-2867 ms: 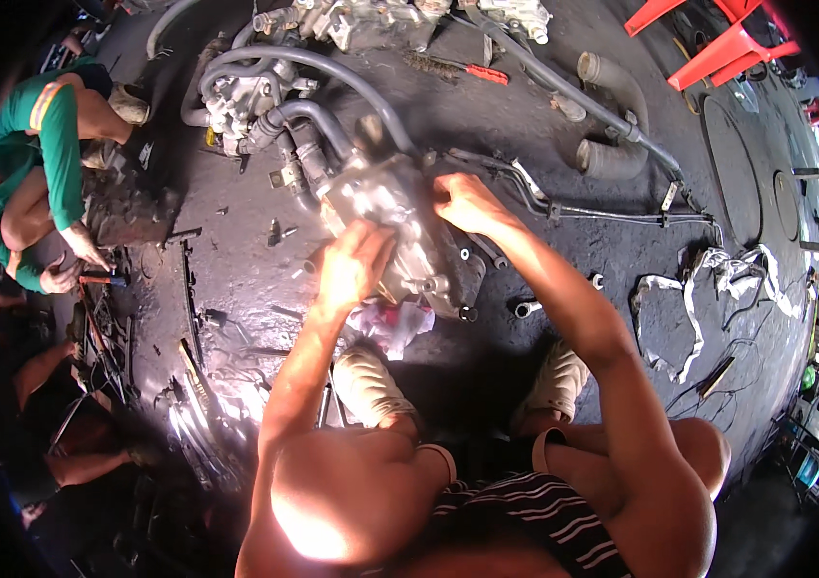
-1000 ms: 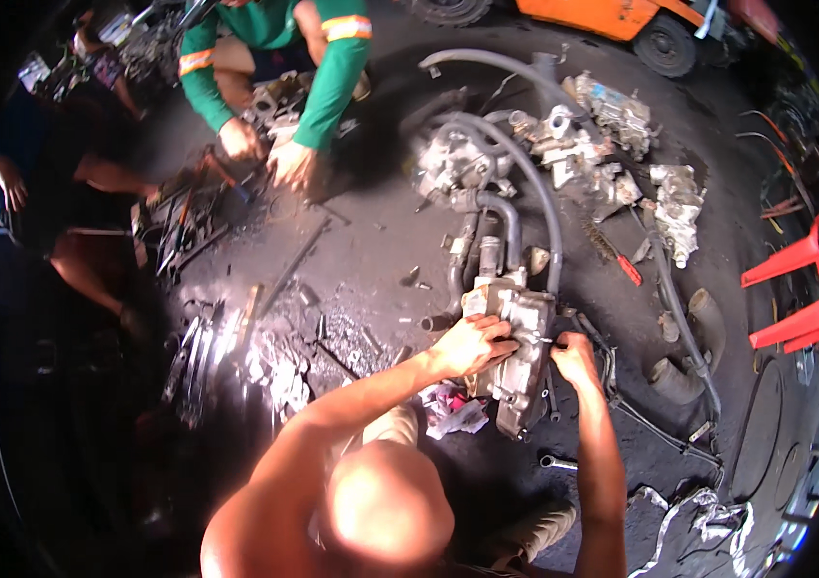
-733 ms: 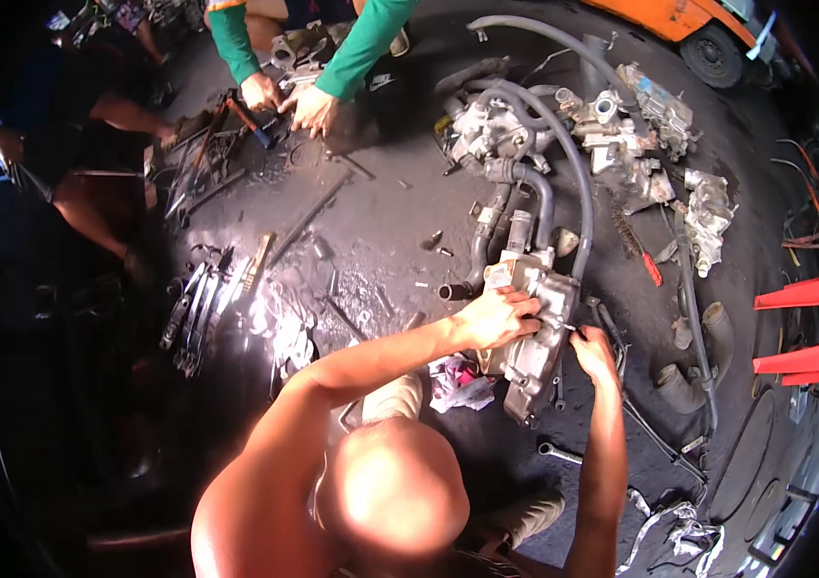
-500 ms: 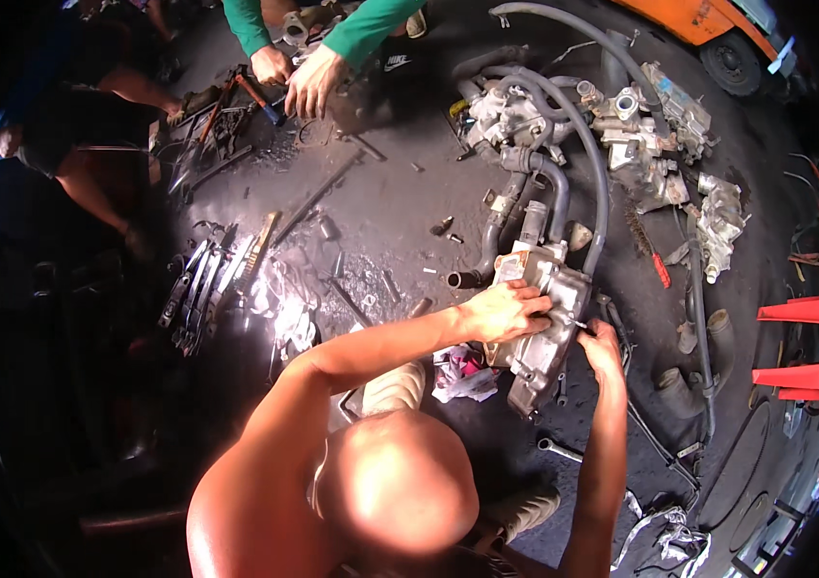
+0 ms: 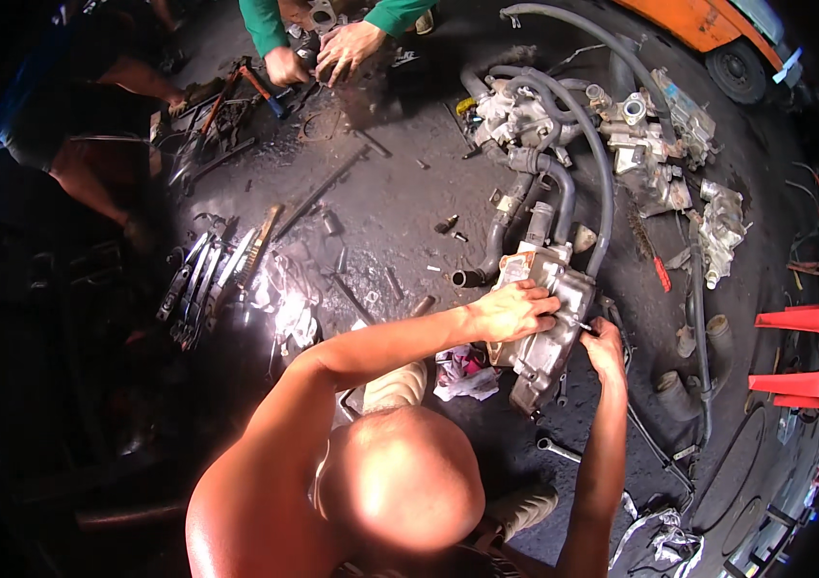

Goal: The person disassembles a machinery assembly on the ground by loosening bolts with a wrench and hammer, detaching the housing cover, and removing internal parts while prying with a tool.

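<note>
My left hand [image 5: 517, 310] lies over a cast aluminium housing [image 5: 556, 350] on the floor, fingers bent round its upper part and pressed on it. At the housing's right side my right hand [image 5: 604, 342] pinches a small thin metal piece [image 5: 585, 326], too small to name surely, jutting from the housing. A grey hose [image 5: 603, 193] and a bent pipe [image 5: 563, 197] reach up from the housing toward another hose-covered metal assembly [image 5: 515, 120]. A crumpled rag [image 5: 465, 376] lies just left of the housing, a combination wrench [image 5: 559, 450] below it.
A co-worker in green sleeves [image 5: 392, 21] handles parts above; another person's leg [image 5: 87, 181] shows at left. Loose tools [image 5: 202, 279], more castings [image 5: 720, 231], a red-handled brush [image 5: 662, 270], red plastic chairs [image 5: 794, 385] and an orange vehicle [image 5: 689, 19] surround me.
My head view has swung left since 2.9 seconds ago, bringing the co-worker toward the top middle. Both my hands stay on the housing, with slight finger movement.
</note>
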The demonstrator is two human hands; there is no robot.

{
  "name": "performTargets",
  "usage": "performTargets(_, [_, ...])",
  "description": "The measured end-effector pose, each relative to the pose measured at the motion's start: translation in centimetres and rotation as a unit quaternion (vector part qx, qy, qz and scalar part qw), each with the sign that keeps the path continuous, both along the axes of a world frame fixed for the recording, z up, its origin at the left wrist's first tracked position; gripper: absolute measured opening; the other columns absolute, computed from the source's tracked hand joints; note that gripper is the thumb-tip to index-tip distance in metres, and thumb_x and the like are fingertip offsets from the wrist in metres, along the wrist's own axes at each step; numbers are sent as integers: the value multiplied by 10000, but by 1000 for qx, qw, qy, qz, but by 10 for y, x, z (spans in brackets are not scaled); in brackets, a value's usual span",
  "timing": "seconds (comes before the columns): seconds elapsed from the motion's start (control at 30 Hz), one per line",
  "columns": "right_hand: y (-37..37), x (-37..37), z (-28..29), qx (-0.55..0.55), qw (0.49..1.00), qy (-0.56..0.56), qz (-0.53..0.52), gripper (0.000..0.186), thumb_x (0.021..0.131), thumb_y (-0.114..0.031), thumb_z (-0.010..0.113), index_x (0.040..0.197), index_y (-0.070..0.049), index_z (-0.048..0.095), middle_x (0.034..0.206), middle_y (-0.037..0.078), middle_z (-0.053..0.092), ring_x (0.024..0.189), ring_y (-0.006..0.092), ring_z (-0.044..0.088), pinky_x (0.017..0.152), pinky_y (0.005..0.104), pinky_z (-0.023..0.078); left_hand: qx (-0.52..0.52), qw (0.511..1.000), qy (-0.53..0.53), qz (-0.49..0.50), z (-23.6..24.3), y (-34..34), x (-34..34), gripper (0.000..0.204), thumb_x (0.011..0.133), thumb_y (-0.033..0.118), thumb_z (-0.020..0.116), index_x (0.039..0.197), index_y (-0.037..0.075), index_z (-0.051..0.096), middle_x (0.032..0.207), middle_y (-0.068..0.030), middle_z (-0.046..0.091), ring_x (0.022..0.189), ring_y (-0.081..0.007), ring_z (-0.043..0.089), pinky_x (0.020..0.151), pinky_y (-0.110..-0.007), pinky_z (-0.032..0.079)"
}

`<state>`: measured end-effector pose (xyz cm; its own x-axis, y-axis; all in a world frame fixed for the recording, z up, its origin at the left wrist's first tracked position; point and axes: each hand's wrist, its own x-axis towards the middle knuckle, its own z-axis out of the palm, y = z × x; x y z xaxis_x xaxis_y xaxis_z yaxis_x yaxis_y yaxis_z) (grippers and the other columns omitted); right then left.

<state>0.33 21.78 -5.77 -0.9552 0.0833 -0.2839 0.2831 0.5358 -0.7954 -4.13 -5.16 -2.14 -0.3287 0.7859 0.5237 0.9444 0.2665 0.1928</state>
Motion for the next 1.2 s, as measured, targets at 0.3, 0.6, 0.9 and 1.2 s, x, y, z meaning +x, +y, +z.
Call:
performTargets(0.3, [-6, -7, 10, 105, 991, -78, 41, 285, 796, -126, 606, 992, 71, 666, 942, 256, 688, 919, 317, 684, 802, 382, 486, -53, 999, -11, 8, 0, 0, 4, 266, 810, 202, 578, 1036, 121, 694, 1080, -61, 582, 1029, -222, 577, 879, -379, 469])
performTargets(0.6, [-21, -3, 31, 145, 984, -92, 49, 294, 796, -134, 616, 1006, 64, 675, 958, 269, 682, 938, 333, 683, 821, 388, 489, -44, 998, 13, 44, 2, 0, 9, 243, 803, 202, 573, 992, 87, 674, 1072, -52, 595, 1019, -217, 592, 886, -376, 462])
performTargets(0.9, [-4, -9, 23, 105, 988, -98, 65, 310, 822, -156, 604, 1033, 59, 677, 941, 244, 701, 938, 334, 688, 816, 400, 493, -14, 997, -2, 72, 1, -1, 14, 243, 814, 203, 573, 1008, 97, 676, 1062, -55, 594, 1002, -214, 591, 901, -380, 450])
performTargets(1.2, [-8, -6, 22, 124, 989, -51, 65, 277, 824, -113, 594, 1023, 61, 677, 965, 230, 706, 952, 327, 687, 844, 386, 493, -65, 996, -12, 56, 2, 5, 16, 265, 811, 214, 562, 1026, 105, 672, 1037, -40, 595, 993, -195, 589, 887, -363, 445])
